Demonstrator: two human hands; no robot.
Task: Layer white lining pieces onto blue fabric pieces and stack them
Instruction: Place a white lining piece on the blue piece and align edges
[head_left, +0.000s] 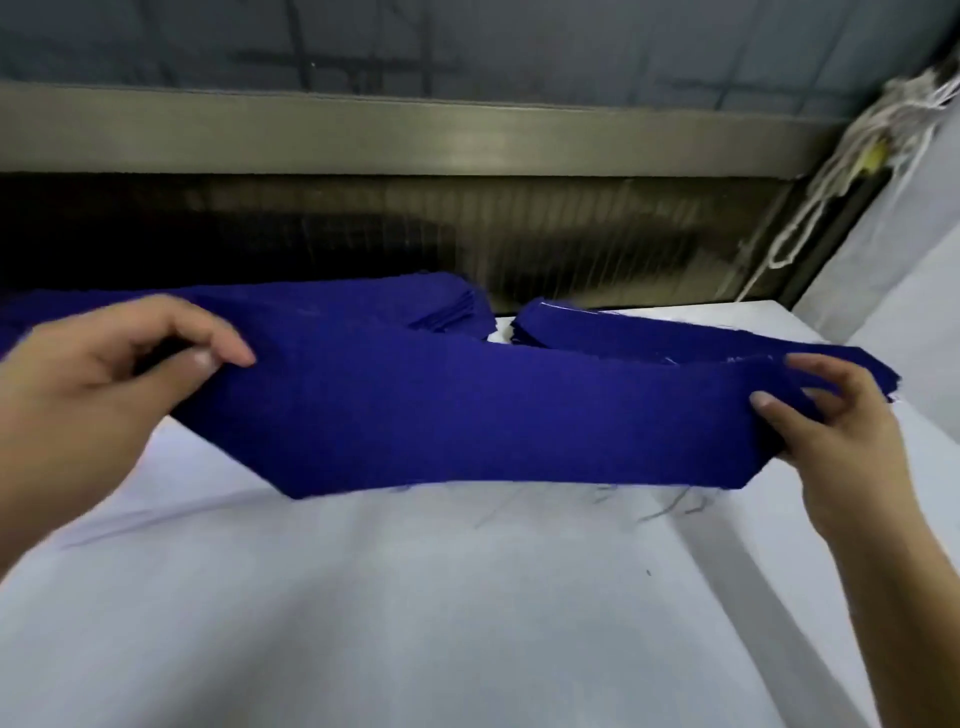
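Over the white table (467, 597) — long blue fabric piece (467, 415), held up flat. Left hand (88, 395) pinching one end, right hand (836, 421) pinching the other end. Behind, on the table — two stacks of blue pieces (571, 325), close together.

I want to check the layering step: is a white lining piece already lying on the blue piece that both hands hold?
No, the blue piece held by the left hand and right hand shows only bare blue cloth.
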